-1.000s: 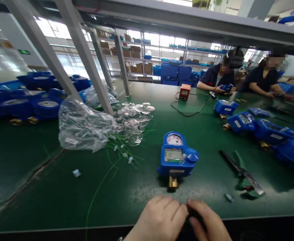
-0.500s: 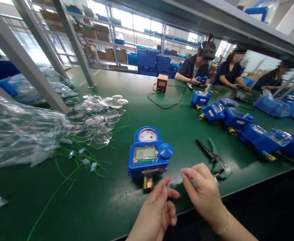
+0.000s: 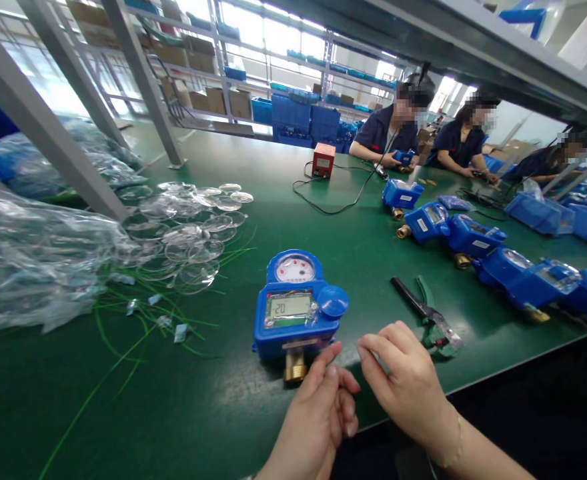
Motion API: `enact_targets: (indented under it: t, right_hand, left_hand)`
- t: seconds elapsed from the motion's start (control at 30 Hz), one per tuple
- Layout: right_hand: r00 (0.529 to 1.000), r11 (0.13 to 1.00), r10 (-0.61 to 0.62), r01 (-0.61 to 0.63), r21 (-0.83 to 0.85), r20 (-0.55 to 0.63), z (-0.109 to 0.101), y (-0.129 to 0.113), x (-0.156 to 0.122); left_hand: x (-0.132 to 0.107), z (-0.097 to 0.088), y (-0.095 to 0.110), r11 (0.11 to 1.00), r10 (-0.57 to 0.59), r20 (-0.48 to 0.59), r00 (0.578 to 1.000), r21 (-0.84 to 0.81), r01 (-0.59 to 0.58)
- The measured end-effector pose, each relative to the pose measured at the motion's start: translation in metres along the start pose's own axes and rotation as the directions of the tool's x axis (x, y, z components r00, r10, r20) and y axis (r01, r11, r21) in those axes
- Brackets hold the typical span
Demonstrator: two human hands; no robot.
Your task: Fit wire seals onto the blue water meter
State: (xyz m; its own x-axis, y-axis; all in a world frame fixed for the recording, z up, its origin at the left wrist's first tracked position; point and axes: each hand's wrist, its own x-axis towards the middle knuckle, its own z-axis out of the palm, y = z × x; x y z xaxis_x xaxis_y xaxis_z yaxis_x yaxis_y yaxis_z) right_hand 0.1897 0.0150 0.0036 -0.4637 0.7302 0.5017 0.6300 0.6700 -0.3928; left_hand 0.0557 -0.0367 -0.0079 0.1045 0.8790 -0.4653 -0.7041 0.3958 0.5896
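Observation:
A blue water meter [image 3: 296, 310] with a round dial, a display reading 20 and a brass pipe end stands on the green table before me. My left hand [image 3: 318, 407] is just in front of the brass end, index finger stretched toward the meter's lower edge, the other fingers loosely curled; nothing shows in it. To its right, my right hand [image 3: 403, 373] pinches thumb and forefinger together. Whatever may be between those fingertips is too small to make out. Green-handled pliers [image 3: 428, 313] lie beyond my right hand.
Clear round discs [image 3: 193, 233], green wire seals [image 3: 173, 327] and a plastic bag [image 3: 33, 260] lie at left. More blue meters [image 3: 426, 223] line the right side. A red box [image 3: 323, 160] with a cable sits further back. Co-workers [image 3: 391, 133] sit across the table.
The view has shifted slightly. My left hand has moved a little, its fingers more curled and its index finger nearer the meter. The right hand keeps its pinch.

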Motion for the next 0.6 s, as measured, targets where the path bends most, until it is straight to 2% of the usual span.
enact_targets:
  t: [0.17, 0.33, 0.5, 0.6]
  right_hand:
    - [1.000, 0.999, 0.004, -0.002, -0.053, 0.027, -0.001, 0.000, 0.005]
    - [0.996, 0.985, -0.064, 0.074, -0.157, 0.063, -0.006, -0.006, 0.019]
    - [0.969, 0.952, -0.109, 0.165, -0.257, 0.222, 0.005, -0.016, 0.027]
    - [0.963, 0.958, -0.090, 0.153, -0.241, 0.253, 0.014, -0.018, 0.027]
  left_hand:
    - [0.002, 0.001, -0.004, 0.999, 0.041, -0.002, 0.999, 0.027, -0.041]
    - [0.008, 0.004, -0.011, 0.996, 0.091, -0.034, 0.995, 0.020, -0.091]
    - [0.015, 0.009, -0.014, 0.993, 0.114, -0.089, 0.989, -0.028, -0.117]
    - [0.017, 0.008, -0.012, 0.981, 0.177, -0.127, 0.976, 0.103, -0.164]
